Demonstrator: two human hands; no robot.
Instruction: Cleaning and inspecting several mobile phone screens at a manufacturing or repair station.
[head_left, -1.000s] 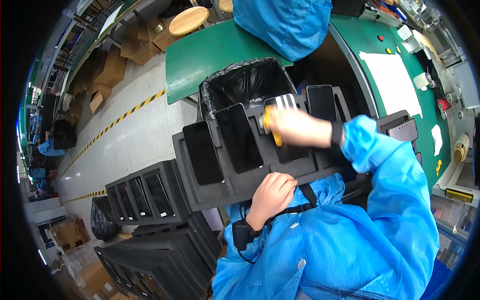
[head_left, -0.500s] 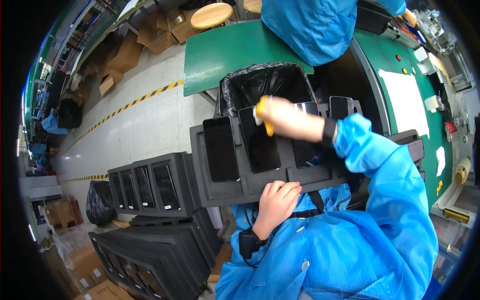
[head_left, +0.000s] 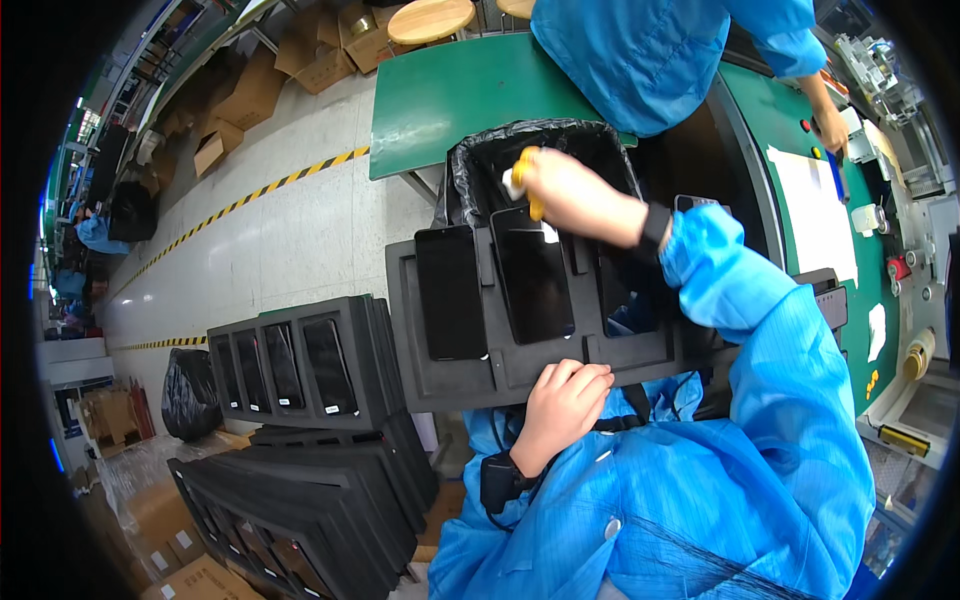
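Coat (head_left: 735, 480): bright blue, faintly striped
Buttons (head_left: 612, 528): round, pale
Right sleeve (head_left: 765, 310): loose, gathered cuff (head_left: 684, 255)
Right hand (head_left: 585, 203): bare, black wristband (head_left: 654, 228)
Left hand (head_left: 563, 413): bare, boxy black wrist device (head_left: 499, 481), thin dark cable (head_left: 493, 521)
Waist strap (head_left: 636, 401): black

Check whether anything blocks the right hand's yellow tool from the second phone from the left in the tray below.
Nothing visible does. The yellow tool, held in the right hand, is near the far end of the second phone, with no object showing between; its height is unclear.

Factory workshop: green workbench (head_left: 470, 90), phones (head_left: 537, 285) in black foam trays (head_left: 440, 385), striped floor tape (head_left: 270, 195), smocked co-worker (head_left: 640, 60).
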